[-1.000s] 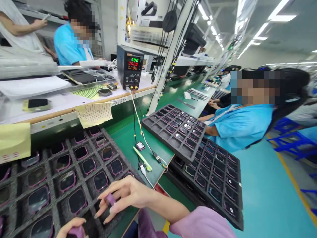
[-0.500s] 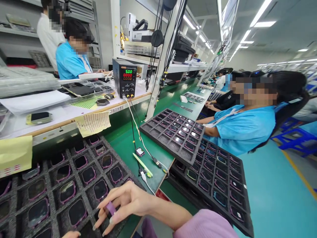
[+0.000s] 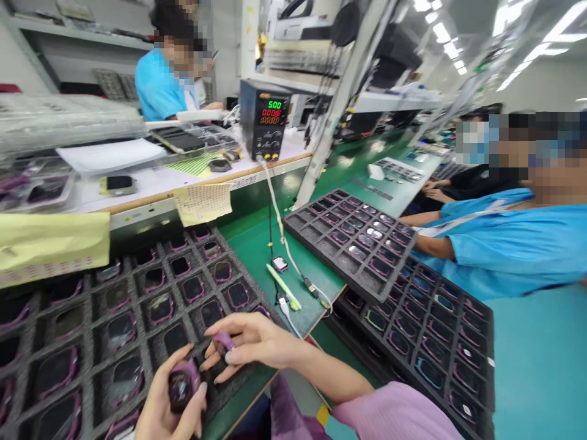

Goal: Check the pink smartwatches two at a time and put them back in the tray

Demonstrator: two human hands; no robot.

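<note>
My left hand (image 3: 161, 406) is closed around a smartwatch case (image 3: 182, 388) with a purple frame and a dark, shiny face. It is lifted above the near part of a black foam tray (image 3: 149, 351). Just to the right, my right hand (image 3: 261, 343) pinches a small purple piece (image 3: 222, 341) between thumb and fingers; its exact kind is not clear. The two hands are close but apart. Beneath them, the tray's square compartments hold many purple-framed watch cases, such as one watch case (image 3: 126, 330) left of my hands.
A green pen (image 3: 290, 294), cables and a small watch (image 3: 279, 263) lie on the green bench (image 3: 257, 241). More watch trays (image 3: 293, 221) stand at right beside a blue-clad co-worker (image 3: 495, 244). A power supply (image 3: 266, 122) stands on the shelf above.
My left hand has come up into view with the watch case in it. My right hand still pinches the purple piece. The whole view has shifted, with the scene sliding rightward.
</note>
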